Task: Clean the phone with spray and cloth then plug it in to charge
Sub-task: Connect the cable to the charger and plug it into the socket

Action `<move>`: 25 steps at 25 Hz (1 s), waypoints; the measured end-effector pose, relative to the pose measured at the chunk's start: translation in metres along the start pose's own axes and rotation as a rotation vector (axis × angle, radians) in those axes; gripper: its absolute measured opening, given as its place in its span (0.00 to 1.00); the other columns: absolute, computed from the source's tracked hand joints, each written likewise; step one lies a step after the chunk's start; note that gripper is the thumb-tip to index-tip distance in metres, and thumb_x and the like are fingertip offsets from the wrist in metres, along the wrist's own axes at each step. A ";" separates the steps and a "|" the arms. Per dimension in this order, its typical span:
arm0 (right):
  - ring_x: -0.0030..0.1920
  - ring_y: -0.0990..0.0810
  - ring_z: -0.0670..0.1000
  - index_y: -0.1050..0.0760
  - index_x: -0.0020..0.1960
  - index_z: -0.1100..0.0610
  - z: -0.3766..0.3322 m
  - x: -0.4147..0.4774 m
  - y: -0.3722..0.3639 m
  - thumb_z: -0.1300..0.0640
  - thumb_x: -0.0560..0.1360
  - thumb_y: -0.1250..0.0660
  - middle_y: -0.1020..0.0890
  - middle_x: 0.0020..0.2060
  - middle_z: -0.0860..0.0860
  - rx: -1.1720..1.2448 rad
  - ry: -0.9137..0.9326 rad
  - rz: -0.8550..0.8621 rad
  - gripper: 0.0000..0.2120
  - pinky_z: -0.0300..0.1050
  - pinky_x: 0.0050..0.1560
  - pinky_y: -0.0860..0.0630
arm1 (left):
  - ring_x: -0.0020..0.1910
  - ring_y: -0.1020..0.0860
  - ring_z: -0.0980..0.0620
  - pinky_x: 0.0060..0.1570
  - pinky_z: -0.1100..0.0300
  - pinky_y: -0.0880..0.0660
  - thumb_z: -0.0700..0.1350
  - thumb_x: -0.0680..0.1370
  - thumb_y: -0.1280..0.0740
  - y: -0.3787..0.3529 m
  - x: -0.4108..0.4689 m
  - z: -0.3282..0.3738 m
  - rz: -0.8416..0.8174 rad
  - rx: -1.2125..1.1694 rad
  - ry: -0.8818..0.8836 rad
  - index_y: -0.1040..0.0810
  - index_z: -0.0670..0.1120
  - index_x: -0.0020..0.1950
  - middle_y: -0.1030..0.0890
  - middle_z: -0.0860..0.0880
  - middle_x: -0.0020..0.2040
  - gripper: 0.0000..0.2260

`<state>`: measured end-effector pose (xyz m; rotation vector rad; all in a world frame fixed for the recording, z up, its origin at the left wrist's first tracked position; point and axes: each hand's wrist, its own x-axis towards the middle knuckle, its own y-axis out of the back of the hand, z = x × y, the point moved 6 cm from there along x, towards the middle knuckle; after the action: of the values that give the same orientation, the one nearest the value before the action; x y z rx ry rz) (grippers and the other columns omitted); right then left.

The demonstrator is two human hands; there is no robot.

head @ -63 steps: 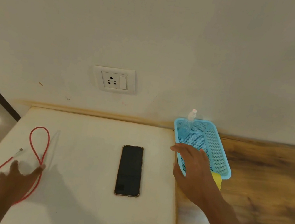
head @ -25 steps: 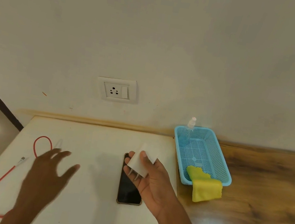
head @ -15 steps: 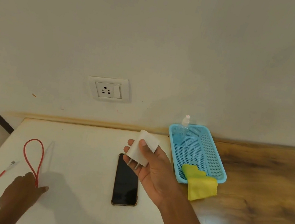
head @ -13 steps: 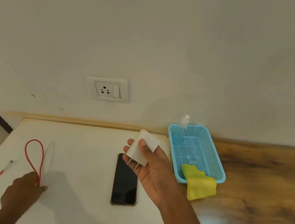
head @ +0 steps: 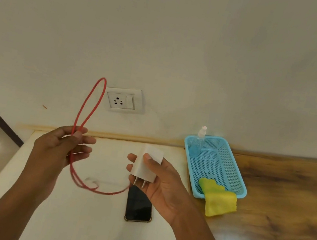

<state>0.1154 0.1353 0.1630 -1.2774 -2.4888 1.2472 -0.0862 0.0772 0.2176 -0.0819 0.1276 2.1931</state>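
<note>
Two hands are raised close to the camera, each busy with one part of the charging kit. The left hand (head: 61,145) pinches the red cable (head: 88,112) between thumb and fingertips, so one loop stands up above the knuckles while the slack hangs below and sweeps toward the counter. The lower stretch is blurred, and I cannot tell where its plugs are. The right hand (head: 163,185) cradles the white adapter (head: 146,166), thumb pressed on its face and fingers curled behind, prongs pointing down toward the wrist. That grip probably leaves the adapter's far end free for the cable.

Below the right hand, the phone (head: 138,207) lies flat, screen up, on the white counter (head: 93,230), its top end hidden by the palm. It is not yet connected to anything.

Farther right, the blue basket (head: 236,166) sits where the white top meets the wood. The yellow cloth (head: 218,201) is draped over its near rim, and the spray bottle (head: 199,141) stands in its far corner. Judging by that parked look, cleaning seems done.

Farthest back, the wall socket (head: 123,100) has nothing plugged into it.
</note>
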 end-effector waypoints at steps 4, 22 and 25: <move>0.48 0.17 0.53 0.30 0.61 0.55 0.008 -0.004 -0.018 0.55 0.72 0.31 0.19 0.58 0.59 -0.071 -0.059 -0.131 0.19 0.47 0.45 0.20 | 0.46 0.16 0.46 0.42 0.58 0.19 0.41 0.79 0.41 -0.038 -0.014 0.026 -0.162 -0.363 0.076 0.24 0.43 0.50 0.15 0.43 0.47 0.07; 0.41 0.20 0.55 0.25 0.57 0.62 -0.033 -0.003 -0.009 0.58 0.65 0.24 0.22 0.47 0.60 0.204 0.032 -0.263 0.23 0.44 0.35 0.21 | 0.50 0.18 0.48 0.47 0.63 0.22 0.71 0.64 0.35 -0.111 -0.025 -0.019 -0.839 0.179 0.172 0.17 0.55 0.49 0.16 0.45 0.49 0.25; 0.40 0.20 0.55 0.24 0.54 0.62 -0.042 -0.001 0.001 0.58 0.65 0.25 0.20 0.46 0.60 0.234 0.101 -0.175 0.20 0.44 0.33 0.22 | 0.48 0.18 0.52 0.47 0.65 0.24 0.57 0.73 0.32 -0.105 -0.027 -0.030 -0.854 0.297 0.069 0.18 0.54 0.48 0.16 0.47 0.46 0.10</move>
<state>0.1332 0.1616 0.1908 -1.0174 -2.2504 1.3466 0.0151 0.1134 0.1845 -0.0340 0.3795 1.3043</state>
